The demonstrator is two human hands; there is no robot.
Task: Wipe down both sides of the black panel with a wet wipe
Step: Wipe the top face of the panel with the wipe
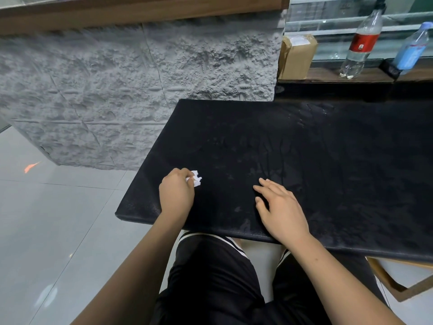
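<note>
A large black panel [316, 165] lies flat in front of me, its near edge over my lap. Dusty smears and wet streaks show on its top. My left hand [177, 194] is near the panel's left end and pinches a crumpled white wet wipe [196, 178] against the surface. My right hand [280, 209] lies flat on the panel near its front edge, fingers straight and spread, holding nothing. The panel's underside is hidden.
A grey rough stone-textured counter wall [117, 95] stands behind the panel at left. On a wooden ledge at back right are a cardboard box [296, 57], a red-labelled bottle [362, 43] and a blue bottle [412, 48]. A wooden stool [398, 277] is at lower right. Tiled floor lies at left.
</note>
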